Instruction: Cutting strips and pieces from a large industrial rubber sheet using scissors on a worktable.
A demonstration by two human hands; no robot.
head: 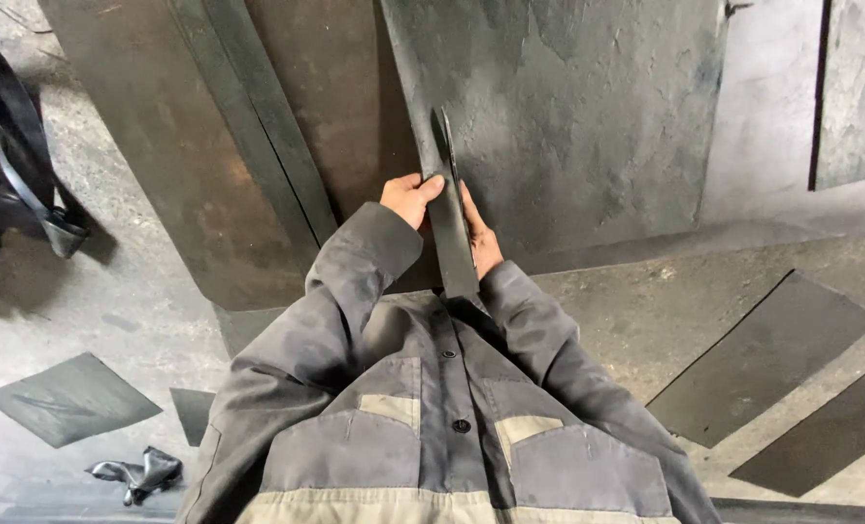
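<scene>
Holding a dark strip (451, 218) edge-up in front of my chest, I am gripping it between both hands: my left hand (411, 198) is wrapping its near side with the thumb on top, my right hand (481, 243) is pressing the far side. Big sheets (568, 107) are lying below, offcuts (71, 398) are scattered on the floor (112, 291)

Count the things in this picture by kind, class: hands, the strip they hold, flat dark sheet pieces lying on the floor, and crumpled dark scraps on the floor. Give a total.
Hands: 2 (left hand, right hand)
Dark strip: 1
Flat sheet pieces: 4
Crumpled scrap: 1
Total: 8
</scene>
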